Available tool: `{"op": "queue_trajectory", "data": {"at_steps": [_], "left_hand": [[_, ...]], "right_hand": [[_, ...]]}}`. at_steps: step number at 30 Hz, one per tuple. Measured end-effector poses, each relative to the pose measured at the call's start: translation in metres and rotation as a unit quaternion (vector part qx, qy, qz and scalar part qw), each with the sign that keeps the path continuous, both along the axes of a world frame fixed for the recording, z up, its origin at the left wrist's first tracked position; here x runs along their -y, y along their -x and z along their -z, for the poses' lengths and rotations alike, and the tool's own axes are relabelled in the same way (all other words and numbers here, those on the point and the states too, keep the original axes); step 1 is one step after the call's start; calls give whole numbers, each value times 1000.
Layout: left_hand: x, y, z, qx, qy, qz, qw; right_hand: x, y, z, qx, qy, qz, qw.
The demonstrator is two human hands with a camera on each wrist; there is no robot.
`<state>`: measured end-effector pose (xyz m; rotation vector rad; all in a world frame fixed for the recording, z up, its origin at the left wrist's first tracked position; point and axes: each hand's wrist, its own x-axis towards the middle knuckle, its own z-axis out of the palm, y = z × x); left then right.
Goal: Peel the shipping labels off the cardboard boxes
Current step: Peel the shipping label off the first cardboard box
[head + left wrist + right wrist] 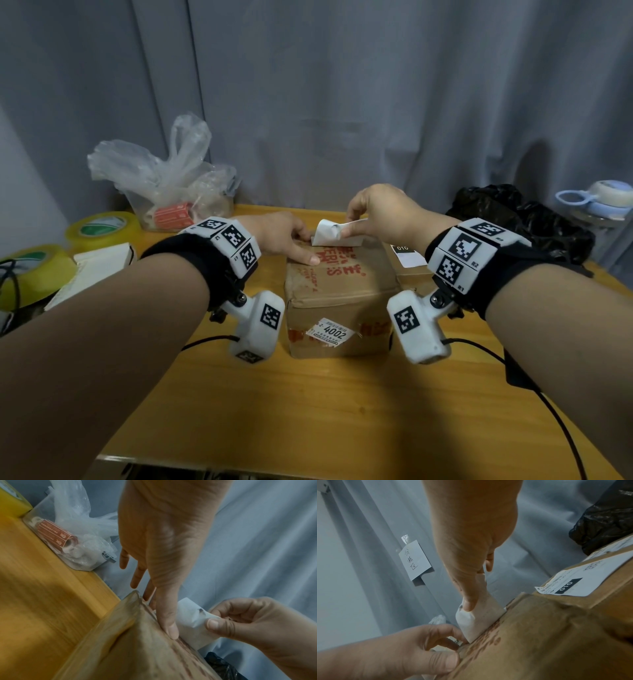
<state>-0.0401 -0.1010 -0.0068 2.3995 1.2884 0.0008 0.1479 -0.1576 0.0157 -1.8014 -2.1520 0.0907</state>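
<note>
A brown cardboard box (342,291) with red print stands mid-table. At the far edge of its top a white shipping label (329,236) is partly lifted and curled. My right hand (344,229) pinches the loose end between thumb and fingers, as the left wrist view shows with label (190,623) and right hand (216,622). My left hand (301,246) presses the box top beside the label's base, thumb flat and fingers straight over the far edge (157,608). A small "4002" sticker (330,331) is on the front face. A second box's "010" label (583,580) lies behind on the right.
On the wooden table (308,411), a clear plastic bag over a container (171,185) sits back left, with yellow tape rolls (102,228) and a white carton (99,263). A black plastic bag (513,216) and a pale blue cup (599,200) are back right. Grey curtain behind.
</note>
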Motion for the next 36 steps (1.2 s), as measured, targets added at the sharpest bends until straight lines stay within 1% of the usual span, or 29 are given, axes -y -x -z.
{"op": "queue_trajectory", "data": {"at_steps": [7, 12, 14, 16, 19, 21, 23, 26, 31, 33, 36], "left_hand": [[-1, -3, -3, -27, 3, 1, 1000], [-2, -3, -2, -33, -2, -3, 999], [-2, -2, 0, -30, -5, -8, 1000], [-1, -2, 0, -33, -8, -10, 999], [1, -1, 0, -42, -8, -7, 999], [4, -2, -1, -46, -8, -5, 999], [7, -4, -4, -72, -18, 5, 997], [17, -11, -9, -143, -55, 31, 988], [42, -31, -6, -184, -34, 73, 980], [44, -34, -6, -180, -16, 72, 981], [37, -31, -8, -143, 20, 76, 987]], "right_hand": [[0, -2, 0, -3, -2, 3, 1000], [-1, -4, -1, 11, -11, -3, 1000], [-1, -5, -2, 4, -15, -4, 1000], [-1, -7, -5, -23, -27, 2, 999], [-1, -15, -19, -98, -74, 17, 992], [0, -21, -27, -111, -86, 25, 990], [1, -26, -30, -113, -88, 30, 989], [4, -27, -26, -140, -94, 32, 985], [7, -26, -18, -197, -97, 40, 975], [9, -27, -16, -228, -91, 49, 968], [13, -29, -15, -294, -81, 50, 951]]}}
